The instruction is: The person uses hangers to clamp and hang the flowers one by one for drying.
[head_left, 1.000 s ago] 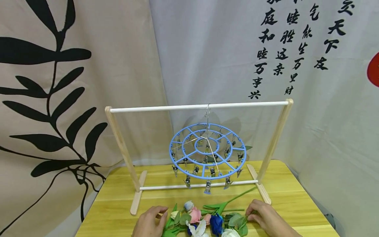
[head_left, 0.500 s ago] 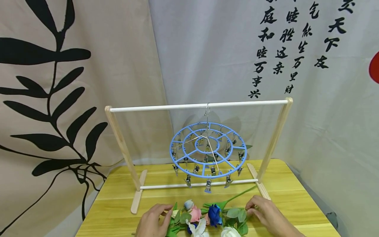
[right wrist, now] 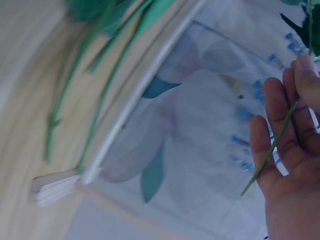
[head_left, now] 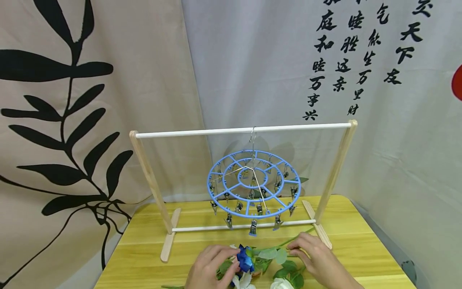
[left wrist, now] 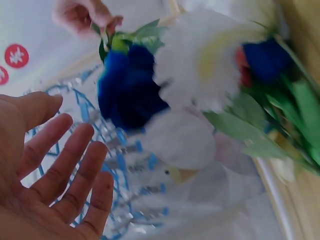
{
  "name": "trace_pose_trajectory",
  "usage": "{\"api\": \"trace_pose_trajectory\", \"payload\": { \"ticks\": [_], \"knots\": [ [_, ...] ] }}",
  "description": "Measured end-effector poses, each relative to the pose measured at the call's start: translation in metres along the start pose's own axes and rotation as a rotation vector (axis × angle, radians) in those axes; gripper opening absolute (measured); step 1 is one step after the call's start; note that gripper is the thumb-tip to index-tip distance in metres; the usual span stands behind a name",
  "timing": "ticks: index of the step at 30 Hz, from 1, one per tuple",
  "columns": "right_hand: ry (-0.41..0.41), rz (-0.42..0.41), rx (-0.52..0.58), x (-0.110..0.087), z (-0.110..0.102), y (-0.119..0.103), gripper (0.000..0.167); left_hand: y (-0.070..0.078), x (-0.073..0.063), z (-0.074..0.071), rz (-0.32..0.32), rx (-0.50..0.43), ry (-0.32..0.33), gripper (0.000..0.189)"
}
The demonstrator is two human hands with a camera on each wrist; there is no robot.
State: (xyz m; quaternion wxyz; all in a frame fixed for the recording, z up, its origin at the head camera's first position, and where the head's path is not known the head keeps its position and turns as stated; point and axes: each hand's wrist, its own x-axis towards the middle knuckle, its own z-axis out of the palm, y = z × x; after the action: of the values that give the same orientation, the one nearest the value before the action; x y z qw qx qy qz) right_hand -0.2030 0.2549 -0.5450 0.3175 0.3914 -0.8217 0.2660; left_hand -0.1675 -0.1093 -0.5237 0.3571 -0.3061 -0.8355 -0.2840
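A blue artificial rose (head_left: 245, 258) is lifted just above a pile of flowers at the table's front edge. My right hand (head_left: 294, 251) pinches its green stem (head_left: 288, 242) a little right of the leaves. In the right wrist view, the stem (right wrist: 272, 147) crosses the fingers of my right hand (right wrist: 295, 100). My left hand (head_left: 225, 261) is beside the bloom with its fingers at the petals. In the left wrist view, my left hand (left wrist: 65, 165) has straight, spread fingers and holds nothing, with the blue rose (left wrist: 127, 92) just above it.
A wooden rack with a white top bar (head_left: 242, 129) stands on the yellow wooden table (head_left: 144, 257). A blue round clip hanger (head_left: 254, 184) with several metal clips hangs from the bar. White roses (head_left: 279, 284) and green leaves lie under my hands. Printed curtains hang behind.
The blue rose has risen from the pile and moved left. My left hand has slid right to the bloom, and my right hand has moved up and left with the stem.
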Motion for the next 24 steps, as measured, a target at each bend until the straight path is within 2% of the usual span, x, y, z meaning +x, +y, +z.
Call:
{"api": "trace_pose_trajectory", "payload": {
  "ticks": [2, 6, 11, 20, 24],
  "knots": [
    [0.009, -0.018, -0.015, 0.007, 0.0, -0.008, 0.004, 0.007, 0.005, 0.004, 0.021, -0.01, -0.022, 0.048],
    [0.02, -0.046, -0.031, 0.021, 0.001, -0.022, 0.026, 0.018, 0.015, 0.011, 0.046, -0.002, -0.062, 0.047],
    [0.054, -0.058, -0.068, 0.033, 0.001, -0.036, 0.038, 0.027, 0.024, 0.018, 0.06, 0.047, -0.103, 0.044],
    [0.11, -0.067, -0.175, 0.046, 0.003, -0.051, 0.045, 0.033, 0.03, 0.021, -0.004, 0.092, -0.198, 0.028],
    [0.139, -0.092, -0.21, 0.051, 0.005, -0.055, 0.046, 0.032, 0.031, 0.022, -0.033, 0.071, -0.206, 0.023]
  ]
}}
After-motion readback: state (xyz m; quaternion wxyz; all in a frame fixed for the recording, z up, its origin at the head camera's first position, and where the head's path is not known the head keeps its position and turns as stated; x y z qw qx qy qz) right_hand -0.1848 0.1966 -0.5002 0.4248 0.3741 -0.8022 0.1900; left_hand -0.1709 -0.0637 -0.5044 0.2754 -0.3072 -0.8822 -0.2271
